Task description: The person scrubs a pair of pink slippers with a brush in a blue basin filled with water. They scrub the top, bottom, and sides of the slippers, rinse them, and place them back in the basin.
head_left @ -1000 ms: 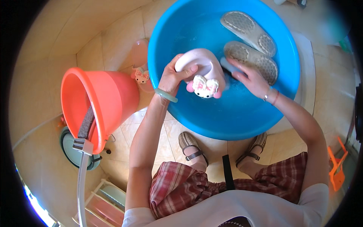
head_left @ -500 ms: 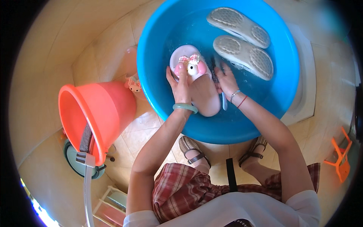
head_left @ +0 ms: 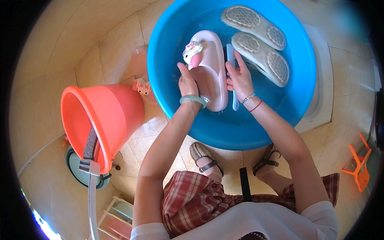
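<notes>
A pale pink slipper (head_left: pixel 216 76) with a cartoon-character ornament (head_left: pixel 193 51) on its strap is held tilted inside a large blue basin (head_left: pixel 160 80) of water. My left hand (head_left: pixel 188 83) grips the slipper's left side, its fingertips partly out of sight. My right hand (head_left: pixel 241 78) is closed around a light blue brush (head_left: pixel 235 102), just right of the slipper; its bristles cannot be made out. Two whitish shoes (head_left: pixel 254 24) lie sole up at the basin's upper right, close to the right hand.
An orange-pink bucket (head_left: pixel 120 116) lies tilted left of the basin, with a grey sponge mop (head_left: pixel 91 144) across its rim. Another pink slipper (head_left: pixel 141 68) is on the tiled floor by the basin. An orange plastic stand (head_left: pixel 361 172) is at far right.
The slipper has turned onto its side and moved up a little, its ornament now facing left. My left hand shifted from its top to its side. The brush has come into clearer view.
</notes>
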{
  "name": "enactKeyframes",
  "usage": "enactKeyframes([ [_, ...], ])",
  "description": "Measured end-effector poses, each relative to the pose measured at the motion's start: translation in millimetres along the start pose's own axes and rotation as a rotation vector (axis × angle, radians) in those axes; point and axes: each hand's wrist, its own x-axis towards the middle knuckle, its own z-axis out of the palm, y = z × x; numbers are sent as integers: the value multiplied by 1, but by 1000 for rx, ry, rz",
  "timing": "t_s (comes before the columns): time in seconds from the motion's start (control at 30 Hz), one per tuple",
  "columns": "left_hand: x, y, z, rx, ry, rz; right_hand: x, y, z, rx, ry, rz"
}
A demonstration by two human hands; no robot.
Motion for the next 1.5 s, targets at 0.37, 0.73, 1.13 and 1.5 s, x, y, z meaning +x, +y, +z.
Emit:
enactKeyframes([
  [0.37, -38, 10, 2, 316, -184, 381, 2, 16, 4, -642, 101, -516],
  [0.73, 0, -7, 42, 188, -234, 614, 8, 36, -2, -707, 38, -722],
  [1.13, 50, 9, 81, -280, -295, 245, 52, 52, -34, -608, 168, -432],
  [1.5, 38, -20, 48, -772, -496, -22, 36, -28, 29, -1042, 102, -565],
])
